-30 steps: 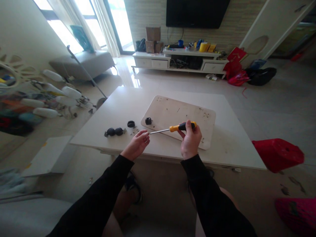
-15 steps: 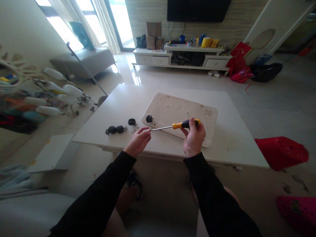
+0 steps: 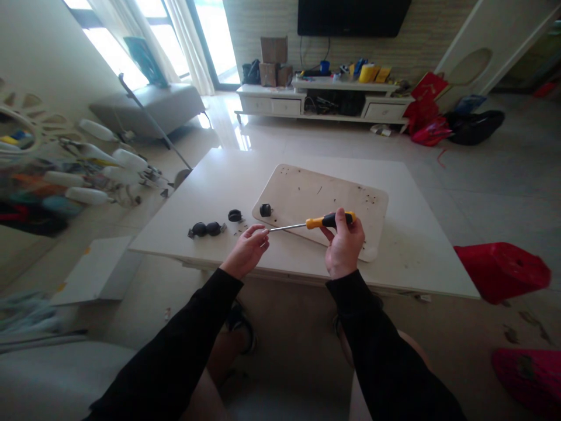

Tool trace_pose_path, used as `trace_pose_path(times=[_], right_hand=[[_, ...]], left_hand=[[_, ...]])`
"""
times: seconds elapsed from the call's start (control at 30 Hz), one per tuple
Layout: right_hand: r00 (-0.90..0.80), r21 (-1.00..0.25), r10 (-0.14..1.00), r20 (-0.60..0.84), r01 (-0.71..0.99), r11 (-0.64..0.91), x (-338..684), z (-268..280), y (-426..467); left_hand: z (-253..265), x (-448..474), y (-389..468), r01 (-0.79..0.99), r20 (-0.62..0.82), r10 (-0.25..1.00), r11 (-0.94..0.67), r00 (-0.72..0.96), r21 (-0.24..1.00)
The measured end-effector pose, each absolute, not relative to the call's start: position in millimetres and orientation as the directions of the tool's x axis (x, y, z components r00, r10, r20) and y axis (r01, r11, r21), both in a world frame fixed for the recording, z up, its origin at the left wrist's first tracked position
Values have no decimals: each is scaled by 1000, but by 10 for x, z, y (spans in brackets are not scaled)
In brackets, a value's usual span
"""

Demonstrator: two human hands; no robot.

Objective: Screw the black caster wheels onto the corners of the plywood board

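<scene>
My right hand [image 3: 346, 248] is wrapped round the yellow and black handle of a screwdriver [image 3: 326, 221], its shaft pointing left. At the shaft's tip, the fingers of my left hand [image 3: 245, 252] are pinched together; whatever they hold there is too small to make out. Beneath the screwdriver, a pale board [image 3: 302, 202] with rounded corners and small holes lies flat on the white table [image 3: 421, 234]. One black caster wheel [image 3: 265, 210] is at the board's left edge. Another caster [image 3: 235, 216] sits on the table beside it, and two casters [image 3: 205, 229] with metal plates lie farther left.
Several tiny dark screws [image 3: 239, 231] are scattered behind my left hand. A red stool [image 3: 502, 272] stands past the table's right edge. To the left on the floor is a white box [image 3: 94, 272]. Across the room is a low TV cabinet [image 3: 267, 104].
Both hands and the screwdriver keep almost the same pose. Only the camera view has shifted very slightly.
</scene>
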State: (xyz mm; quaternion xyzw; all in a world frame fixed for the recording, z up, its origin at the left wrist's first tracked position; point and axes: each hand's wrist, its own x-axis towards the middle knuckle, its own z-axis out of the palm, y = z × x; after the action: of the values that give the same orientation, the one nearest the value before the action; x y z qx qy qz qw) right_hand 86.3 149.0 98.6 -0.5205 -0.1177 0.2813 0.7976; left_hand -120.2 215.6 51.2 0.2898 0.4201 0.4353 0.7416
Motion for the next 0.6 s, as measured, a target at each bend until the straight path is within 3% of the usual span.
trace_pose_path(times=[0.2, 0.37, 0.43, 0.5, 0.57, 0.6], right_hand=[[807, -898, 575, -132, -343, 276, 868, 929, 1509], [808, -900, 569, -151, -351, 259, 869, 905, 1511], [814, -894, 559, -158, -358, 269, 881, 906, 1504], [815, -889, 555, -168, -369, 272, 904, 907, 1495], [813, -888, 555, -177, -375, 266, 934, 904, 1485], [812, -888, 556, -179, -376, 264, 949, 902, 1481]], left_hand=[[512, -1189, 2117, -340, -248, 945, 310, 214, 888], [535, -1254, 2196, -296, -229, 945, 294, 234, 909], [520, -1401, 2347, -200, -233, 957, 265, 172, 943], [474, -1635, 2551, 17, -196, 980, 195, 20, 981], [396, -1914, 2759, 144, -176, 978, 192, -112, 971], [348, -2049, 2846, 325, -147, 966, 212, -213, 922]])
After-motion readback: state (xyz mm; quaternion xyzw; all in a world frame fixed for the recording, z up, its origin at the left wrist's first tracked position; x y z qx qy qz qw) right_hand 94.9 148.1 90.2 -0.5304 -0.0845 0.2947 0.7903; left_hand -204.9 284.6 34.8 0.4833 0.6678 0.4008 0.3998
